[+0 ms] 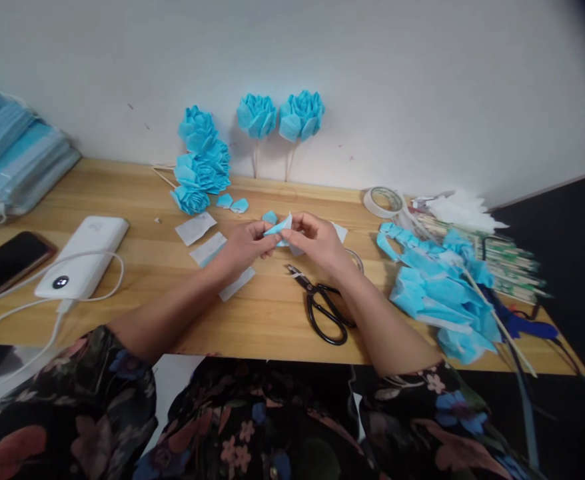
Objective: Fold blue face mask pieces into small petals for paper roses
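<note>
My left hand (242, 245) and my right hand (316, 241) meet above the middle of the wooden table (252, 320). Both pinch one small light-blue folded piece (278, 228) between fingertips. Small blue petals (232, 203) and white-blue rectangles (196, 228) lie just beyond and left of my hands. Black scissors (325, 312) rest on the table below my right wrist. Finished blue flowers (200, 163) lie near the wall, and two more on sticks (278, 117) lean against it.
A white power bank (83, 255) with a cable and a dark phone (2, 263) lie at left. Stacked blue masks (7, 157) sit far left. A tape roll (383, 201), cut blue mask pieces (437, 283) and wooden sticks (505, 263) crowd the right side.
</note>
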`<state>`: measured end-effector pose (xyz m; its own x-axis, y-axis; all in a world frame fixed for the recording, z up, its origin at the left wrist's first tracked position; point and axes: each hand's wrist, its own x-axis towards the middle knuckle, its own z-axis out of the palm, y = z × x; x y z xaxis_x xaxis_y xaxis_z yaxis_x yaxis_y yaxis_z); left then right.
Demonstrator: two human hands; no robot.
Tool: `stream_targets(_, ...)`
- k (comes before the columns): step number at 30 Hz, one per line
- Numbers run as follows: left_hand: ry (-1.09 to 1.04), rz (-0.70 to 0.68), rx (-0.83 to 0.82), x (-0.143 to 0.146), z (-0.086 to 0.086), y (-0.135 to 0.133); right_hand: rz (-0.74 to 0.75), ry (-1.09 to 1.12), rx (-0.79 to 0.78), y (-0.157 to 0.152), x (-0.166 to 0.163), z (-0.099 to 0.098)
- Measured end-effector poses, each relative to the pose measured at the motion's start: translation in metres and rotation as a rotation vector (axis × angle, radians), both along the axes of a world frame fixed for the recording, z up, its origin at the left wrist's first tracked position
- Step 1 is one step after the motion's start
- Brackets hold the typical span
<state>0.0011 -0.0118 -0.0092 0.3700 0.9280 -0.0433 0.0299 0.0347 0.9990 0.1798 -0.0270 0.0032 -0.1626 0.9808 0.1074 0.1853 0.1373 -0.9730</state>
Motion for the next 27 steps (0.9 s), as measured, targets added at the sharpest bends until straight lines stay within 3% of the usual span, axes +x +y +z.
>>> stream_targets(12, 0.042, -0.065, 0.003, 0.001, 0.003, -0.002, -0.107, -0.023, 0.046, -0.002, -0.002, -0.004)
stream_targets(17, 0.028, -0.059, -0.021, 0.001, 0.005, -0.003, -0.158, -0.208, 0.265, -0.005, -0.003, 0.000)
stream_targets(22, 0.012, -0.059, -0.055, -0.001, 0.007, -0.002, -0.118, -0.391, 0.560, -0.004, 0.003, 0.000)
stream_targets(27, -0.039, -0.053, -0.078, -0.001, 0.009, -0.002, -0.083, -0.520, 0.702, 0.000, 0.010, -0.004)
